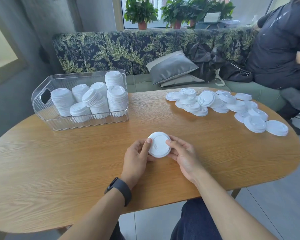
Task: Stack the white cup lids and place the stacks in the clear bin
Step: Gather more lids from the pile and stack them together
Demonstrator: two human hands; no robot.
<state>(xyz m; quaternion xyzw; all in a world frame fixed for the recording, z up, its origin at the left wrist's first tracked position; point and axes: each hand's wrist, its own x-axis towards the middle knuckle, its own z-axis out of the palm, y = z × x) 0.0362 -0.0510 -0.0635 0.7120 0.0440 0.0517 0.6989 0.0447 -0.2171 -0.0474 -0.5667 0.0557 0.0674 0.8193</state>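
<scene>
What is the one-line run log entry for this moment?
left hand, right hand: hold round white plastic cup lid | clear plastic bin: holds stacks | loose lids: on table

A leaf-patterned sofa (128,49) stands behind the oval wooden tabletop (59,170). Potted plants (140,11) line the bright window (156,2)

I see wooden tabletop (215,153), leaf-print sofa (111,49) beyond it, grey cushion (171,66), potted plants (140,13) on sill, seated person (275,49).

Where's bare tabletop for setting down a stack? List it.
Free: wooden table left of the left hand; also between clear bin and loose lids. Crowded: far right corner; both hands hold a lid at centre.
</scene>
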